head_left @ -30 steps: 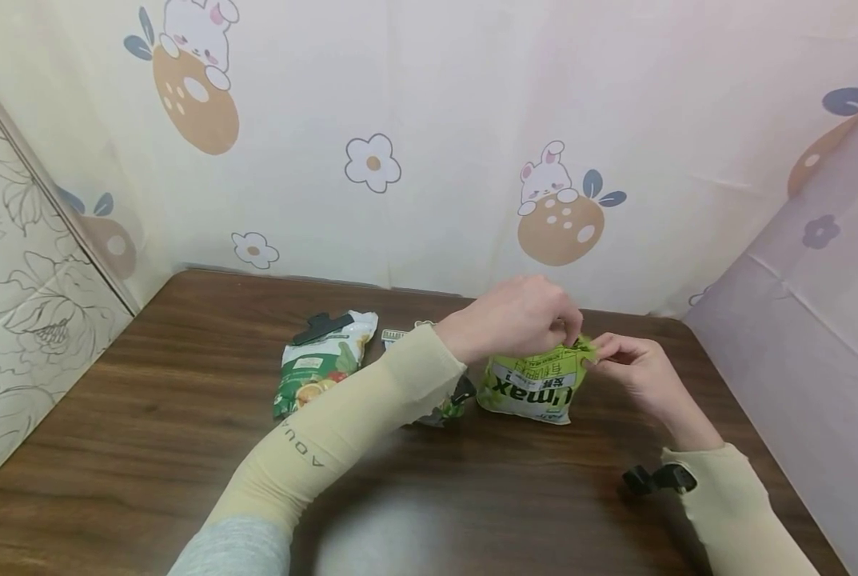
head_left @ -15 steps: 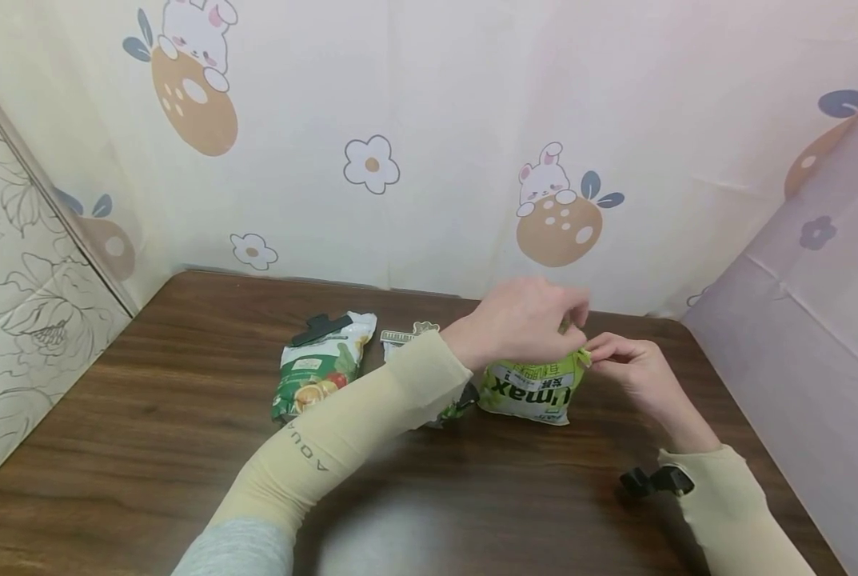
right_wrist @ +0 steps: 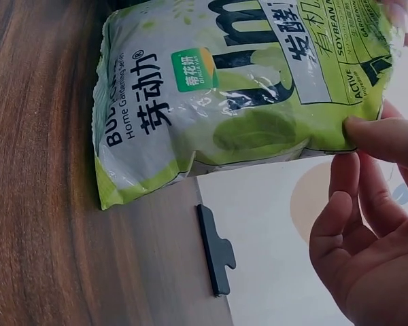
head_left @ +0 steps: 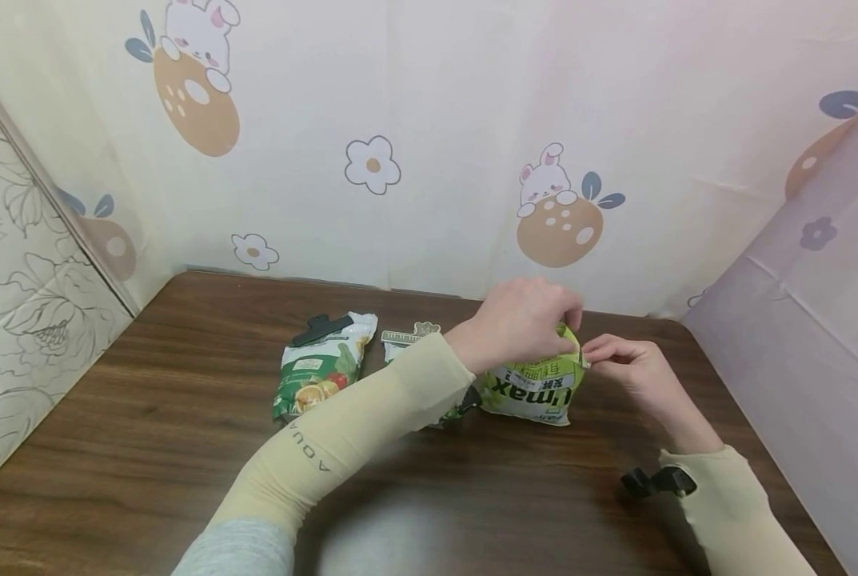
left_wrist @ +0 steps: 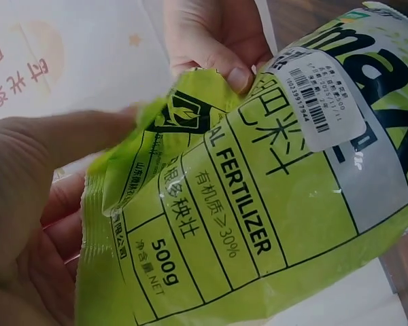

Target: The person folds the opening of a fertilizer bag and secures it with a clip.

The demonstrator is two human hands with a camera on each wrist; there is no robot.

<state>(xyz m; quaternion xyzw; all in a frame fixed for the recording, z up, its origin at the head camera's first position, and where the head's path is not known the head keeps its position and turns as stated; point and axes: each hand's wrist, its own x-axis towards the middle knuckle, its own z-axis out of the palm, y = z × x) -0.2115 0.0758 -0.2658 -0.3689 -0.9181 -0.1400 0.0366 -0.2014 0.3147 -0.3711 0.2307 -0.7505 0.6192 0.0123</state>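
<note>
A green and white fertilizer bag (head_left: pixel 529 392) stands on the table with its lettering upside down in the head view. My left hand (head_left: pixel 525 320) reaches across and grips the bag's top edge; in the left wrist view the thumb (left_wrist: pixel 88 132) lies in front and the fingers behind. The top of the bag (left_wrist: pixel 183 115) is creased and partly folded there. My right hand (head_left: pixel 633 372) pinches the bag's upper right corner between thumb (right_wrist: pixel 384 139) and fingers.
Left on the table (head_left: pixel 148 416) lies a green and white bag (head_left: pixel 309 372) with a black clip (head_left: pixel 321 328). A second bag (head_left: pixel 452 412), with a metal clip (head_left: pixel 410 334), is partly hidden by my left arm. Another black clip (right_wrist: pixel 216 251) lies behind the fertilizer bag.
My left hand lifts slightly off to the right, then comes back to the bag's top edge. The bunched top now looks more spread. My right hand stays at the corner.
</note>
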